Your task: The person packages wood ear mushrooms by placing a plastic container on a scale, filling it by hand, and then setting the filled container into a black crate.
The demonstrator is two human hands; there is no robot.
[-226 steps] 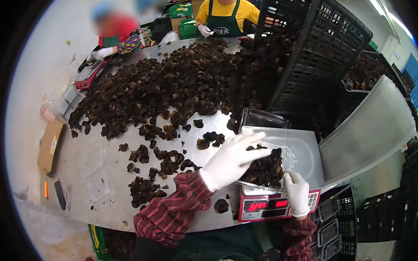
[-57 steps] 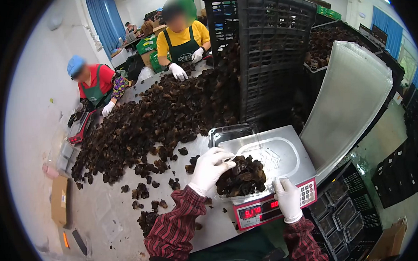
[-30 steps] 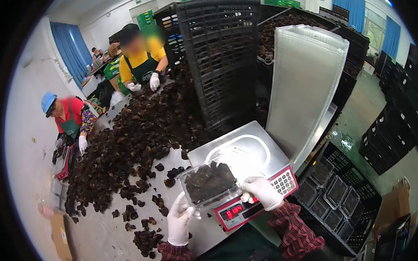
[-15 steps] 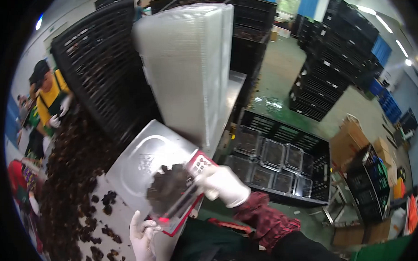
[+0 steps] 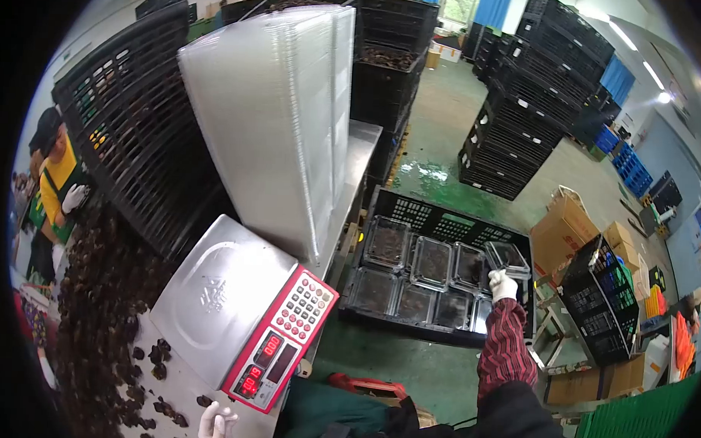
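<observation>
My right hand (image 5: 504, 285), in a white glove, grips the near edge of a clear plastic box (image 5: 508, 258) with dark contents. The box is tilted at the right end of a black crate (image 5: 439, 336), where several similar filled boxes (image 5: 431, 262) lie in rows. My left hand (image 5: 217, 426), also gloved, is at the bottom edge with fingers apart and holds nothing. It is just below a red and silver digital scale (image 5: 209, 291), whose steel plate is bare and whose red digits are lit. Dark brown, irregular clumps (image 5: 92, 318) cover the table left of the scale.
A tall stack of clear plastic trays or lids (image 5: 254, 115) stands behind the scale, beside a tilted black crate (image 5: 137, 127). Stacked black crates (image 5: 516, 124) and cardboard boxes (image 5: 566, 234) are on the floor. A co-worker (image 5: 59, 166) stands across the table at left.
My right hand has carried the filled box from over the scale rightward into the crate. The scale plate is now bare. My left hand has moved down toward the bottom edge.
</observation>
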